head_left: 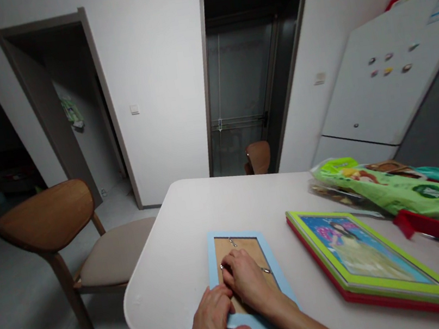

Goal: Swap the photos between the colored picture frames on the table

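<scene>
A light blue picture frame (280, 273) lies face down on the table, its brown backing board (224, 249) facing up. Small metal clips sit along its inner edges, one at the top (232, 242) and one at the right (265, 270). My left hand (213, 319) grips the frame's lower left corner, fingers along the left side and thumb on the bottom edge. Over the backing board, my right hand (245, 279) has its bent fingers closed at the metal clip (222, 267) on the left inner edge. The board's lower part is hidden under my hands.
On the right lie stacked green and red picture frames (381, 250), the top one showing a picture. Behind them are a green plastic package (416, 187) and a red object (426, 224). A wooden chair (113, 257) stands left of the white table (164, 238).
</scene>
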`<move>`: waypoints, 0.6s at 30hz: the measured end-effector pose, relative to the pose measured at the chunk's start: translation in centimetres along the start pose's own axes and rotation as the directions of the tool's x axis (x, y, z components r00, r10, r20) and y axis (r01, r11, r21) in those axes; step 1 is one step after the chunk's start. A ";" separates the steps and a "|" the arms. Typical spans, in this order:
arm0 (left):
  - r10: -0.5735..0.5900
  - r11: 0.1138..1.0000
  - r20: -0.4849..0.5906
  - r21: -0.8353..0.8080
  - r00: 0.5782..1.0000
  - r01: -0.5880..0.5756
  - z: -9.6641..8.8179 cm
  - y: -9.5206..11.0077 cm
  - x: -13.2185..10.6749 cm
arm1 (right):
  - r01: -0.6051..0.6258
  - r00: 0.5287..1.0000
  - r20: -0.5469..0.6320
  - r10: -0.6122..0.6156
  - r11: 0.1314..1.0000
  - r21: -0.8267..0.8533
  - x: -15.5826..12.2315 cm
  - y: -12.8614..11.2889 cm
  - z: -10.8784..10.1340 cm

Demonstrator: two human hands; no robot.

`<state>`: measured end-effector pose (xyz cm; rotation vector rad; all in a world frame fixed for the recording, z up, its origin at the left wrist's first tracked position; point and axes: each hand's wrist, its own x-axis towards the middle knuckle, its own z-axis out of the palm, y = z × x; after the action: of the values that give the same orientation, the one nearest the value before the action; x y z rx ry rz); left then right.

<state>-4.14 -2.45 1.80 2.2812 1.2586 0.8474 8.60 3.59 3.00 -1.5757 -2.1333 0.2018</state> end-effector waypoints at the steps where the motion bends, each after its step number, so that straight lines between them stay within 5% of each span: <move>1: -0.006 1.000 0.000 -0.008 1.000 0.006 -0.1 0.1 0.0 | 0.003 1.000 0.004 -0.003 1.000 0.004 0.1 0.2 -0.1; 10: -0.018 1.000 0.023 -0.021 1.000 0.018 -0.1 -0.1 -0.3 | -0.014 0.996 0.084 0.020 0.998 -0.064 -1.4 6.3 -4.5; 18: -0.023 1.000 0.035 0.000 0.999 0.023 0.0 -0.4 -0.3 | -0.025 0.998 0.057 0.032 0.993 -0.119 -1.2 6.7 -3.6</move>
<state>-4.46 -2.51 1.48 2.2669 1.2671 0.7954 16.29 4.07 3.24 -1.6871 -2.2044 0.1354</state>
